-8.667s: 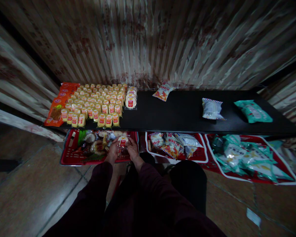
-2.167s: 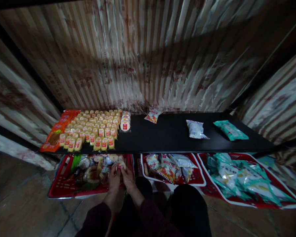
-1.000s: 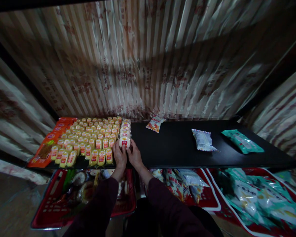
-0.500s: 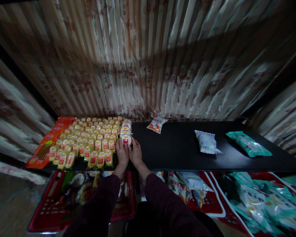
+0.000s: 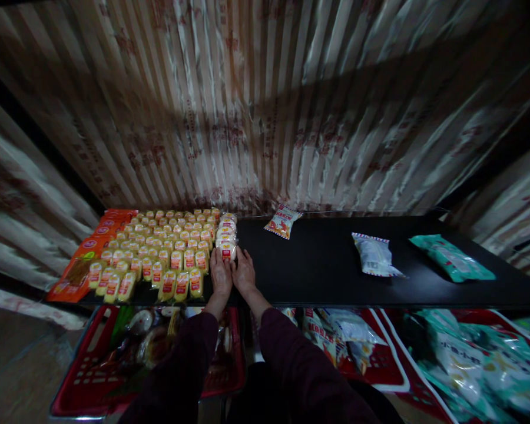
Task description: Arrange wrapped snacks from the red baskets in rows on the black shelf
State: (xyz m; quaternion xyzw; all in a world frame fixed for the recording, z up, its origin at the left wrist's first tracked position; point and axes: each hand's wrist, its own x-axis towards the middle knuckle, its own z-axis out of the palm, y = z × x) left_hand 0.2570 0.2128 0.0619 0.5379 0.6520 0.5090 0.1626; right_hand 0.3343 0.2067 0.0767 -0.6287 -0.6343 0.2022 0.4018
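At the front of a short row of white wrapped cakes (image 5: 227, 232), my left hand (image 5: 221, 273) and my right hand (image 5: 244, 272) close in on the nearest white wrapped cake (image 5: 227, 251) from both sides. Fingers of both hands press against its clear wrapper, and the cake stands upright on the black shelf (image 5: 309, 274). Left of this row, many yellow wrapped cakes (image 5: 168, 247) stand packed in rows, right beside my left hand. An orange snack packet (image 5: 86, 259) lies at the far left of them.
On the shelf lie a small red-and-white snack bag (image 5: 283, 221), a white snack bag (image 5: 374, 255) and a green snack bag (image 5: 453, 258). Below its front edge are a red basket (image 5: 82, 371) of mixed packs and red baskets (image 5: 391, 377) of snack bags. Corrugated sheeting (image 5: 256, 118) rises behind.
Almost nothing differs. Both hands stay on the front white cake, and the view has shifted very slightly.
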